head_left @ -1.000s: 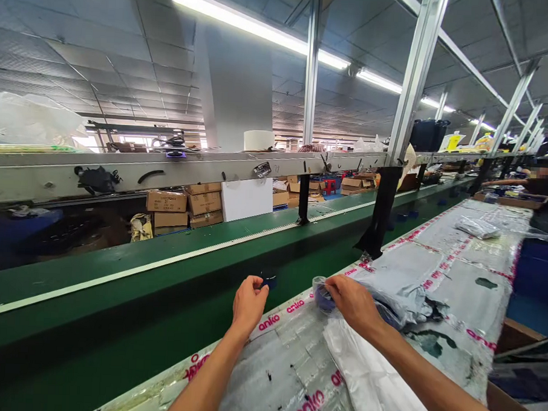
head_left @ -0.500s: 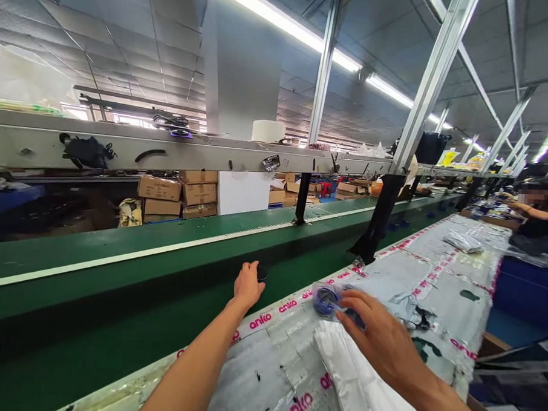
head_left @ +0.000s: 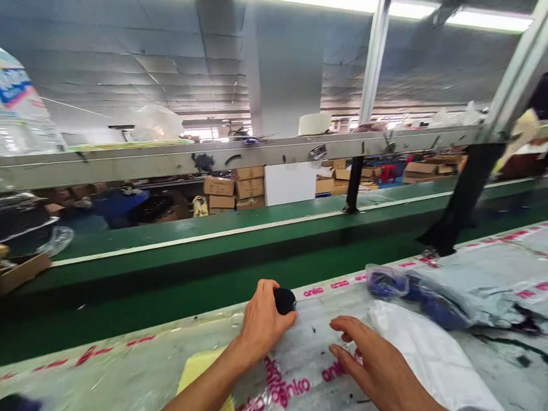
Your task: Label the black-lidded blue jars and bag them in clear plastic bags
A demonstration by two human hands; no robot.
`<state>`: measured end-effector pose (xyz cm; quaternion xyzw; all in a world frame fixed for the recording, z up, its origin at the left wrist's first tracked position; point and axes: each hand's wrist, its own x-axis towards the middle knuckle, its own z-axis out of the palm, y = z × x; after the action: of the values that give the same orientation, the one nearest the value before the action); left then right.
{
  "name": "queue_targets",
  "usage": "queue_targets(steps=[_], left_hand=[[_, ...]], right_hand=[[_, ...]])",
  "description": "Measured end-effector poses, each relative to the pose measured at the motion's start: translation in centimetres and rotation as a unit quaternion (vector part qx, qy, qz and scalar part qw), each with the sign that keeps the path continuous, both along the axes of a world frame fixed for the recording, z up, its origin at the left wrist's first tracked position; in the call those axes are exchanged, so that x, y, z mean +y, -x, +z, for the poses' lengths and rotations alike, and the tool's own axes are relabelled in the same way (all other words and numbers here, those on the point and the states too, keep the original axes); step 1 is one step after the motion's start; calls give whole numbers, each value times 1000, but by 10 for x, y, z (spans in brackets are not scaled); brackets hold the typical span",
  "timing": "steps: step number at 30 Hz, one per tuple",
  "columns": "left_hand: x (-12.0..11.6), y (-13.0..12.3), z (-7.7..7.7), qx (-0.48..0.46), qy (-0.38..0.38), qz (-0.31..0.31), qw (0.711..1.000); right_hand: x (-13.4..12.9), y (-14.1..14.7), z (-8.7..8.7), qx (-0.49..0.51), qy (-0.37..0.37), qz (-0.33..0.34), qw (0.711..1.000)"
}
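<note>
A small round black object (head_left: 285, 300) is held between the thumb and fingers of my left hand (head_left: 264, 319), over the near edge of the plastic-covered table (head_left: 311, 343). My right hand (head_left: 371, 361) hovers just to the right with thumb and fingers apart, holding nothing. Beside it lies a stack of white bags (head_left: 435, 358). Behind those bags are blue items in clear plastic (head_left: 433, 297). Partly hidden by my left forearm is a yellow sheet (head_left: 198, 367).
Beyond the table runs a green conveyor (head_left: 170, 286), with a black-wrapped post (head_left: 467, 196) at the right. A metal rail (head_left: 267, 149) crosses above it. A dark object (head_left: 15, 403) sits at the bottom left corner.
The view has swung left. My left hand has brought the black object from over the conveyor to the table. My right hand has moved away from the blue wrapped item.
</note>
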<state>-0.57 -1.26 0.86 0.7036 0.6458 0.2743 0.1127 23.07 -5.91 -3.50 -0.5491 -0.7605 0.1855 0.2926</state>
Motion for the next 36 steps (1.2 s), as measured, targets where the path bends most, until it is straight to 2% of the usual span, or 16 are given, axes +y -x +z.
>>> queue_targets(steps=[4, 8, 10, 13, 15, 16, 17, 19, 21, 23, 26, 29, 33, 36], left_hand=[[-44, 22, -8, 35, 34, 63, 997], [-60, 36, -15, 61, 62, 107, 990], [-64, 41, -15, 62, 64, 107, 990], [-72, 54, -6, 48, 43, 53, 997], [-82, 72, 3, 31, 13, 20, 999], [-89, 83, 6, 22, -6, 25, 999], [-96, 97, 8, 12, -29, 41, 999], [-111, 124, 7, 9, -80, 120, 990], [-126, 146, -3, 39, -40, 175, 983], [-139, 157, -15, 59, 10, 180, 982], [-148, 157, -27, 18, 54, 162, 985], [-147, 150, -29, -82, 62, 142, 985], [-143, 145, -26, -218, 62, 143, 963], [-142, 142, -25, -306, 75, 151, 937]], right_hand=[[-5, 52, -7, 17, 30, 75, 997], [2, 104, -16, 44, 27, 150, 987], [5, 125, -20, 54, 25, 166, 984], [8, 145, -23, 54, 29, 157, 986], [7, 150, -24, 55, 33, 144, 988], [7, 150, -25, 55, 37, 139, 988], [7, 150, -24, 56, 42, 135, 988], [9, 147, -24, 58, 48, 135, 988], [12, 143, -22, 67, 48, 169, 982], [17, 139, -20, 80, 54, 225, 970], [20, 136, -15, 96, 81, 270, 955], [16, 141, -12, 105, 107, 225, 963], [9, 153, -11, 93, 96, 131, 982], [11, 150, -8, 91, 81, 137, 983]])
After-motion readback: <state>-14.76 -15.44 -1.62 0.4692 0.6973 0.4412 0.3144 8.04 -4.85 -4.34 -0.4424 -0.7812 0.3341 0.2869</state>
